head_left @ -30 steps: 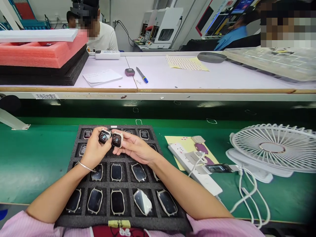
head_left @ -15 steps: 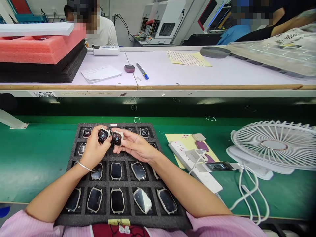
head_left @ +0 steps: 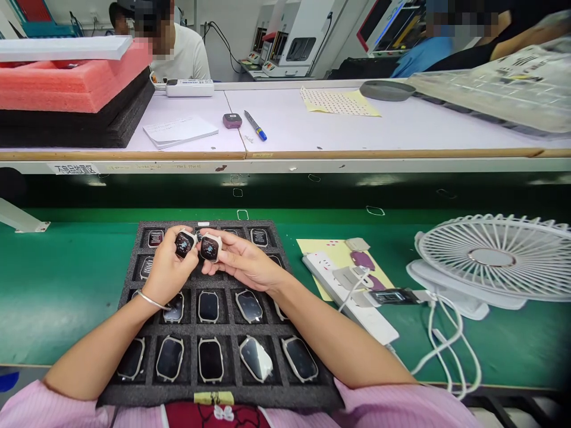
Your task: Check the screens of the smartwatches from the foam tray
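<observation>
My left hand (head_left: 172, 264) is closed on a smartwatch body (head_left: 184, 244) with a lit dark screen and no strap. Close beside it, my right hand (head_left: 245, 261) grips a second smartwatch body (head_left: 210, 248), its screen lit with a similar picture. Both screens face up toward me. Below the hands lies a dark foam tray (head_left: 191, 371) with several watch bodies in its square pockets. Most front ones, such as this watch (head_left: 211, 359), have dark screens; a few in the back rows show white text. My hands and forearms hide some pockets.
To the right are a white power strip (head_left: 325, 270) on yellow paper, a white fan (head_left: 493, 258) and loose white cables (head_left: 461, 356). A raised shelf (head_left: 285, 134) crosses behind, bearing foam blocks (head_left: 80, 89), a notepad (head_left: 181, 131) and a pen (head_left: 255, 125). People sit beyond it.
Both hands keep hold of the two smartwatch bodies, almost unmoved over the tray. The whole view has shifted very slightly.
</observation>
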